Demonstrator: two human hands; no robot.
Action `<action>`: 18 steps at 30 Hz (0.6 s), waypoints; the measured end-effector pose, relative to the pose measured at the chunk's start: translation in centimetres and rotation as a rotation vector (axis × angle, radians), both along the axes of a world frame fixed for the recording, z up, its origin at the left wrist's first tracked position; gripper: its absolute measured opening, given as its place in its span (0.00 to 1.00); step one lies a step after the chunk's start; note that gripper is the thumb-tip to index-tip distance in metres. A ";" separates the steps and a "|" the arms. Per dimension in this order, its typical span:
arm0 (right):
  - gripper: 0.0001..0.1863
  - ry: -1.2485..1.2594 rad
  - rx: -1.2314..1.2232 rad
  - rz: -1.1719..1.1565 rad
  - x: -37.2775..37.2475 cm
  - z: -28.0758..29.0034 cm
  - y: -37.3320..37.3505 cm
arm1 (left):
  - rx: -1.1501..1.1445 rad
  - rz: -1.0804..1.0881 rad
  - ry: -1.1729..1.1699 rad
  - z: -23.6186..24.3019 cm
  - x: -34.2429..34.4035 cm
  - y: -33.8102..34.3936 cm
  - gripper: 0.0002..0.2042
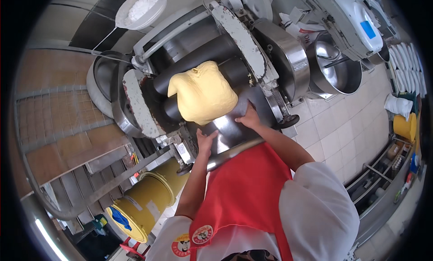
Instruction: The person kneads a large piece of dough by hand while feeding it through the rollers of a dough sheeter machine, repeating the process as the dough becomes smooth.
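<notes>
In the head view, a red apron (246, 188) over white sleeves is being seen nearest the lens. Beyond it, the left hand (205, 141) is being laid flat, fingers spread, on the steel feed tray (230, 133) of a dough roller machine (234, 39). The right hand (249, 119) is likewise being held open on the tray, just beside the yellow dough (203, 95). The dough is being carried against the dark rollers (203, 58), its lower edge draped onto the tray. A bowl of flour (140, 8) is being kept above the machine, a yellow bucket (144, 202) below left.
</notes>
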State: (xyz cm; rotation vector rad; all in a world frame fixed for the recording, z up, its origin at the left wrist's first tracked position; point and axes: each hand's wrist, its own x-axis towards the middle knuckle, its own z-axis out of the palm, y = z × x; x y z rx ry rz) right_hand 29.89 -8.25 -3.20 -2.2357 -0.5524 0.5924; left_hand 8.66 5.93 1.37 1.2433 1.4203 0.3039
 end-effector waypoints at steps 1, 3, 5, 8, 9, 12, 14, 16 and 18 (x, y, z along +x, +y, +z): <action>0.45 -0.088 0.119 0.149 1.0 -1.0 1.2 | 0.027 -0.063 0.033 -0.7 0.5 0.6 0.42; 0.43 -0.260 0.353 0.440 3.1 -2.3 4.3 | 0.091 -0.224 -0.020 -1.1 3.0 3.9 0.45; 0.34 0.409 0.204 0.474 3.5 0.6 8.2 | 0.093 -0.359 0.019 -2.8 3.3 7.3 0.44; 0.24 0.626 0.101 0.638 2.9 -0.6 7.6 | -0.342 -0.480 -0.165 -1.8 3.4 9.5 0.36; 0.27 0.649 0.089 0.674 3.2 1.7 6.7 | -0.346 -0.515 -0.187 -0.8 3.0 9.1 0.36; 0.42 0.952 0.473 0.503 1.6 7.6 2.7 | -0.413 -0.531 -0.297 4.5 2.1 7.7 0.39; 0.38 1.432 0.691 0.212 -0.1 7.8 2.3 | -0.631 -0.252 -0.668 2.4 -0.9 6.7 0.43; 0.27 1.850 0.979 -0.087 -0.7 9.8 2.3 | -0.794 -0.076 -1.120 1.2 0.3 4.6 0.39; 0.25 1.428 0.917 -0.313 -1.6 4.3 4.2 | -0.642 0.035 -0.911 -1.3 2.8 4.4 0.37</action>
